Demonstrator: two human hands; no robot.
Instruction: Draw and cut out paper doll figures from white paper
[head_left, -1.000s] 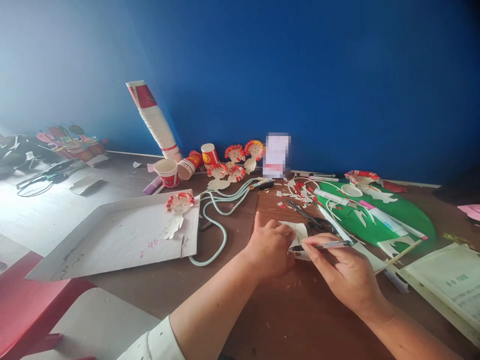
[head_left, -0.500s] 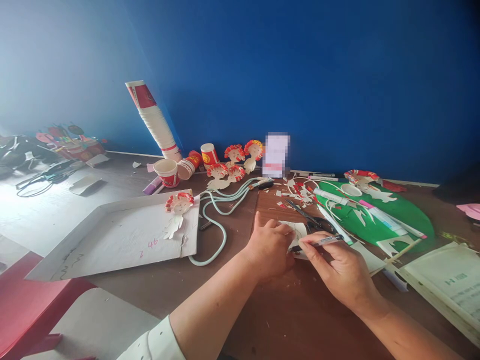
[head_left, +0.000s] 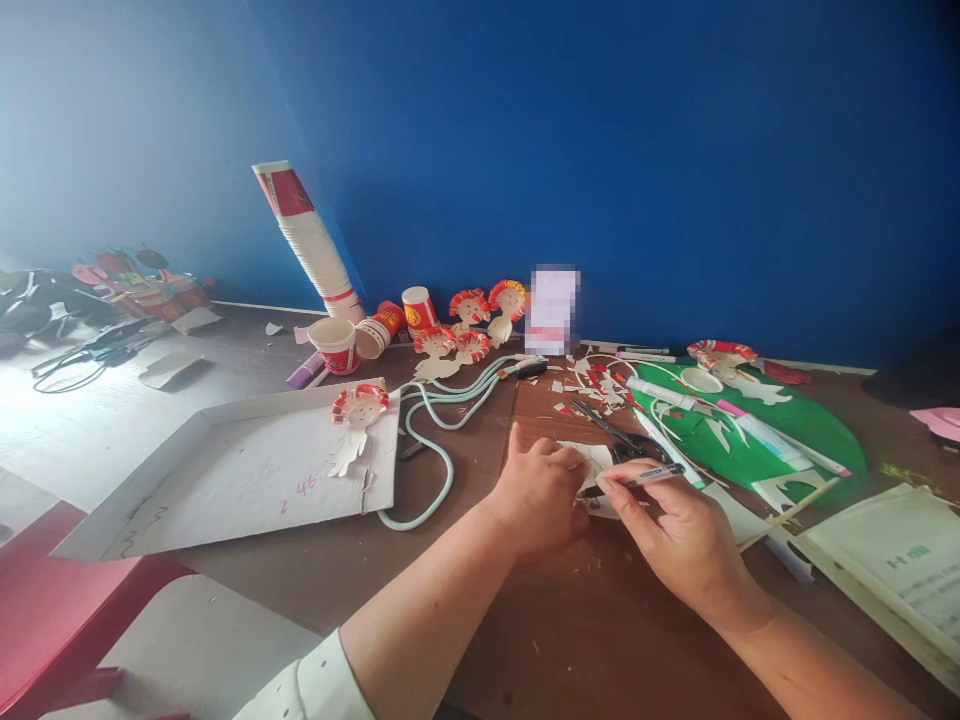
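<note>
My right hand [head_left: 679, 535] grips a pen [head_left: 651, 475], its tip slanting down to the left over a small piece of white paper [head_left: 592, 456]. Pressed flat on that paper's left side is my left hand [head_left: 541, 495], its thumb spread away from the fingers. Faint lines seem to be on the paper, but both hands cover much of it. Just behind them lies a pair of dark scissors [head_left: 616, 432], the handles partly behind my right hand.
A green round board [head_left: 817, 425] with markers and paper scraps is at the right. Paper-cup dolls [head_left: 506, 310], red-and-white cups [head_left: 420, 310] and a leaning cup stack [head_left: 315, 255] stand near the blue wall. At left are a white box lid [head_left: 225, 480] and a pale cable [head_left: 450, 470].
The pen tip has shifted slightly up, and my right hand has tilted a little with it. My left hand stays in place on the paper.
</note>
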